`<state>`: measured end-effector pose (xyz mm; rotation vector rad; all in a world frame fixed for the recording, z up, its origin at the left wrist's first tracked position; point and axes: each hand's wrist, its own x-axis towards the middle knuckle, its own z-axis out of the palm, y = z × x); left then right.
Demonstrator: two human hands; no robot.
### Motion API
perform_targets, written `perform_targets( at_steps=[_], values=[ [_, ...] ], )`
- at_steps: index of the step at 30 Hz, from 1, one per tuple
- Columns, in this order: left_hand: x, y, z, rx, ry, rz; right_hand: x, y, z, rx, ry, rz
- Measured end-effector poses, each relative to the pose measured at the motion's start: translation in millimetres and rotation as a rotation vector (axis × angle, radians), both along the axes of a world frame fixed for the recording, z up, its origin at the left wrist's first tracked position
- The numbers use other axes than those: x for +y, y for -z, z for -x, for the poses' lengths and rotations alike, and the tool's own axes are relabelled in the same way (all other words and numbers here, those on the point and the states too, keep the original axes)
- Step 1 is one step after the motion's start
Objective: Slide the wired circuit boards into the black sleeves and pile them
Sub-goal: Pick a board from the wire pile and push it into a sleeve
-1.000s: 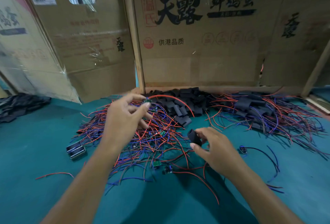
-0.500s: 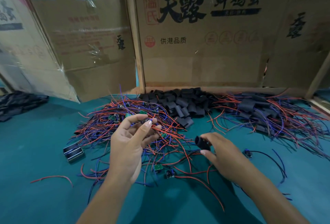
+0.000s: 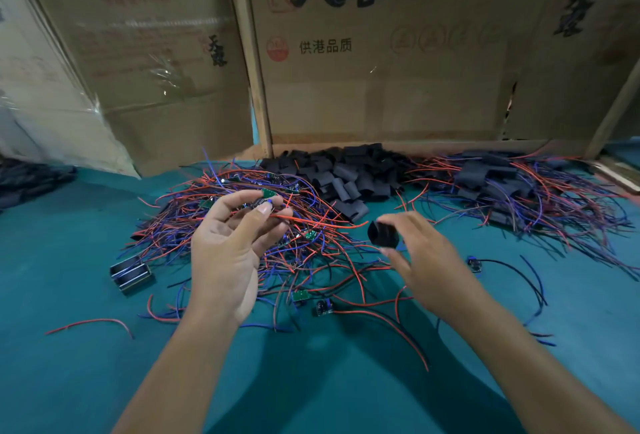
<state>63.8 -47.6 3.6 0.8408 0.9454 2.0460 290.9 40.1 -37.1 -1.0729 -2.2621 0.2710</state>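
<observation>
While left hand (image 3: 225,253) pinches board (image 3: 266,195) | right hand (image 3: 426,260) grips sleeve (image 3: 382,234), apart

The left hand (image 3: 227,253) has turned palm-up and drawn back from the far side of the wire tangle (image 3: 242,226). It now pinches a wired circuit board (image 3: 266,199) at its fingertips, the board's red wire (image 3: 322,224) trailing toward the right hand (image 3: 420,260). That hand has turned the black sleeve (image 3: 382,234) so its open end faces the left hand, and the two hands have closed in on each other.
</observation>
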Motion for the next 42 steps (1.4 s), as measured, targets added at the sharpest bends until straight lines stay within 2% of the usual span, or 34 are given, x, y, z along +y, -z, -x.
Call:
perform_targets(
  at_steps=[4, 8, 32, 42],
  values=[
    [0, 1, -1, 0.009, 0.018, 0.015, 1, -6, -6, 0.038, -0.003, -0.166],
    [0, 2, 1, 0.011, 0.024, 0.019, 0, -8, -6, 0.007, -0.052, -0.238],
    [3, 4, 9, -0.047, -0.012, 0.040, -7, 9, 11, -0.125, -0.274, -0.190],
    [3, 5, 10, -0.061, -0.019, 0.055, -15, 15, 19, -0.157, -0.274, -0.191]
  ],
)
